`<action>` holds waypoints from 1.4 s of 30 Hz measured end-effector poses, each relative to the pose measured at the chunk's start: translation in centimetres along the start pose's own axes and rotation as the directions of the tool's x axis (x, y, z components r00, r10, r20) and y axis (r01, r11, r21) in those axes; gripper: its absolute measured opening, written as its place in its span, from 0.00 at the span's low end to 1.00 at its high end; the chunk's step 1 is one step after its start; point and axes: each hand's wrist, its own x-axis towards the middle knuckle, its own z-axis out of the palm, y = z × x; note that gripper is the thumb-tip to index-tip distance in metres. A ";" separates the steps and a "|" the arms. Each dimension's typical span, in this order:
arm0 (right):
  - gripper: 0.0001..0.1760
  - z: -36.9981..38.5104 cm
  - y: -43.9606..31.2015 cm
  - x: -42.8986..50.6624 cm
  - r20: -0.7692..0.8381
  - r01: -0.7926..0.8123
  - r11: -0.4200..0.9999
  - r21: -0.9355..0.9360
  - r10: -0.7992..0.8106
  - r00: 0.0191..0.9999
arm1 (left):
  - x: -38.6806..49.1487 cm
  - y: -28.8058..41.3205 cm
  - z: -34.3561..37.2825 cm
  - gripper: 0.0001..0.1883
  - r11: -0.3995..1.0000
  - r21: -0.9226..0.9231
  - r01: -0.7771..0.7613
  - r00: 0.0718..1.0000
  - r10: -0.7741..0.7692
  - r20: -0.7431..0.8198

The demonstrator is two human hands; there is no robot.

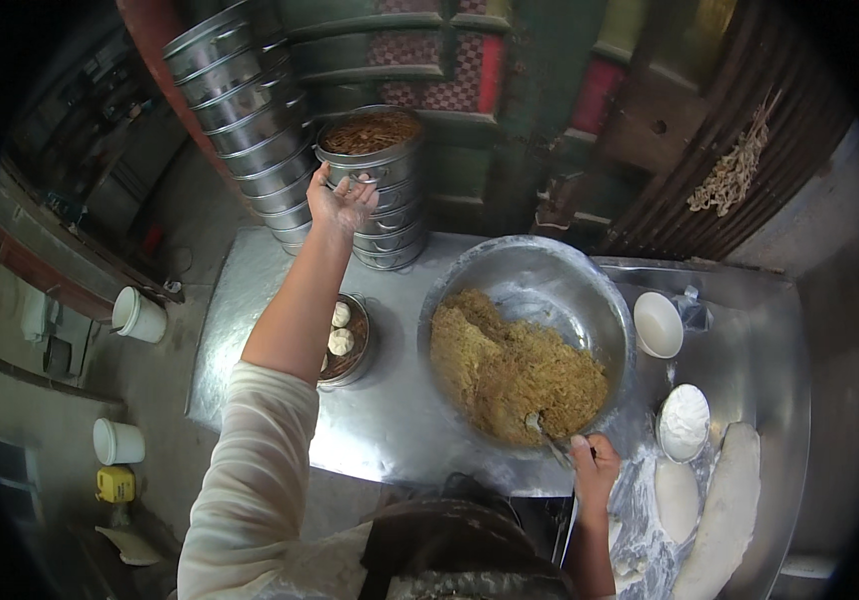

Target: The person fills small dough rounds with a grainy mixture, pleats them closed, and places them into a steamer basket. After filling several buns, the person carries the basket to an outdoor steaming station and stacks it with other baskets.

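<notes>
My left hand [338,204] is stretched far forward, palm up and fingers apart. It is at the side of the top tray in a stack of metal steamer trays [392,217]; whether the fingertips touch the tray's handle is unclear. Brown straw-like matting [371,133] lines that top tray. In my right hand [596,461] is the handle of a metal spoon [555,453], whose end dips into a yellow-brown shredded filling [519,367]. A large metal basin [621,300] holds this filling. Partly behind my left forearm, a low steamer tray [362,367] carries several white buns [340,342].
A taller stack of steamer trays [249,135] leans at the back left. On the metal table [384,450], right of the basin, are a white bowl [658,325], a bowl of flour [684,420], a dough piece [676,499] and a long dough roll [722,510]. White buckets [141,315] stand on the floor.
</notes>
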 end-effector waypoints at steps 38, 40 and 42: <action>0.14 -1.4 0.3 -0.9 -0.039 0.055 0.996 0.074 -0.052 0.998 | -18.3 5.9 -21.9 0.23 0.895 0.183 -0.408 0.910 0.414 0.005; 0.14 -1.4 0.2 -0.7 -0.041 0.045 0.997 0.067 -0.042 0.998 | -17.5 4.2 -25.3 0.21 0.909 0.166 -0.381 0.914 0.398 -0.077; 0.14 -1.2 0.0 -0.4 -0.026 0.017 0.996 0.086 -0.015 1.000 | -16.0 2.0 -27.6 0.19 0.925 0.151 -0.348 0.906 0.374 -0.199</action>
